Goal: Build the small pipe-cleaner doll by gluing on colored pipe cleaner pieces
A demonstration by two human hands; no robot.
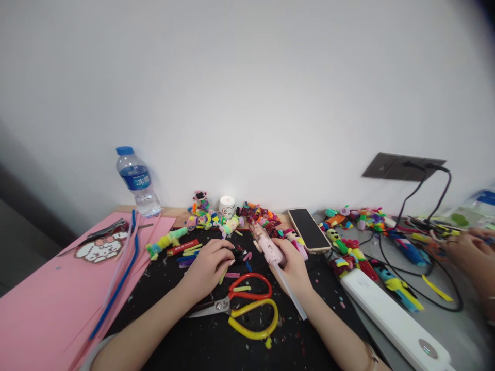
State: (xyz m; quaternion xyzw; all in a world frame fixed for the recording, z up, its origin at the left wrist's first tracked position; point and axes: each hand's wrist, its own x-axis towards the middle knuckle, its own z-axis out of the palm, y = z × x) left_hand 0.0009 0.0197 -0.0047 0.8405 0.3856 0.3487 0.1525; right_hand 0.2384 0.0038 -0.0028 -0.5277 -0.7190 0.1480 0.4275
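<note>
My left hand [209, 268] rests on the black mat [216, 340], fingers pinched on a small dark piece [238, 254] with bits of colour. My right hand [291, 268] grips a pink glue gun [266, 245], its nozzle pointing left toward that piece and a clear glue stick [292, 293] sticking out behind. Red-handled and yellow-handled scissors [247, 304] lie just in front of both hands. Short cut pipe-cleaner pieces [187, 255] lie left of my left hand.
Pink paper sheets [42, 309] with blue pipe cleaners [124, 273] at left, water bottle [138, 181] behind. Small colourful figures [216, 219] line the wall; a phone [309, 230], white power strip [394, 322] and cables right. Another person's hand [464, 250] at far right.
</note>
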